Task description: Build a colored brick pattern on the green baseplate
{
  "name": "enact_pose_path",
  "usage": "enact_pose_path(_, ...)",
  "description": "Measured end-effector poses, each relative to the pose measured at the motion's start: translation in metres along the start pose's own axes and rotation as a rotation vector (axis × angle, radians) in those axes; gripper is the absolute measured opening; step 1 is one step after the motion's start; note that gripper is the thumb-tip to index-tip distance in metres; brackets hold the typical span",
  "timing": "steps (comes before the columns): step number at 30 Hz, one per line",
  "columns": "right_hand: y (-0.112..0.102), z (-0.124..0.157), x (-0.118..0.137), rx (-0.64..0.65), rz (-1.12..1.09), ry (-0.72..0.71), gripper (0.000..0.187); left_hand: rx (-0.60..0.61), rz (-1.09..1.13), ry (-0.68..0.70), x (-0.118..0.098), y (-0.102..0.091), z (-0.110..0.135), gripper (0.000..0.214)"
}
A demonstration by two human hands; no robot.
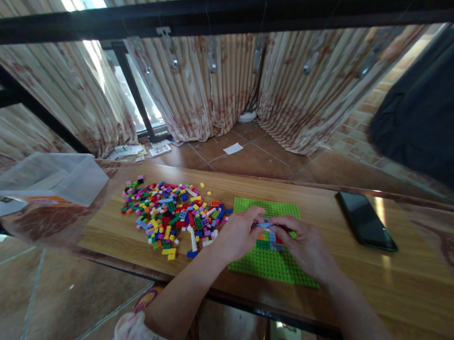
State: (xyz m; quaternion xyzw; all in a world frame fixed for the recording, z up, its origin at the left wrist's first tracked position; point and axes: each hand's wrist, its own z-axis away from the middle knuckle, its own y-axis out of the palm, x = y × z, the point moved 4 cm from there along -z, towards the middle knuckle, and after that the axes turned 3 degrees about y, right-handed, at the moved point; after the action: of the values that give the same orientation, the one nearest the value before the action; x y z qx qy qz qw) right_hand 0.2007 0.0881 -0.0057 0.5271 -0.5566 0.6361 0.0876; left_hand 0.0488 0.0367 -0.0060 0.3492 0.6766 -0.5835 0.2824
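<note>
A light blue brick (263, 224) is pinched between the fingertips of my left hand (241, 234) and my right hand (302, 244). Both hands are closed on it, just above a green baseplate (251, 267). Under the fingers, a small patch of joined bricks (267, 240) in orange, green, light blue and red sits on the baseplate; my hands partly cover it. To the left of my left hand spreads a pile of loose bricks (176, 210) in many colours.
The wooden board (112, 229) lies on a narrow table. A clear plastic bin (55, 174) stands at its left end, and a black phone (366, 221) lies to the right. Beyond the table are a dark rail (219, 15), striped curtains (207, 85) and the tiled floor.
</note>
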Motion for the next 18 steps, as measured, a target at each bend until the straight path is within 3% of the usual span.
enact_pose_path(6,-0.009,0.000,-0.013,-0.040,0.106,0.041,0.020,-0.067,0.023,0.011,0.007,-0.001,-0.004,0.034)
enact_pose_path(11,-0.007,-0.003,-0.024,-0.020,0.166,0.052,0.022,-0.181,-0.148,-0.144,0.021,-0.017,-0.006,0.032)
enact_pose_path(18,0.002,-0.006,-0.028,-0.005,0.194,0.041,0.022,-0.117,-0.171,-0.231,0.027,-0.009,-0.012,0.029)
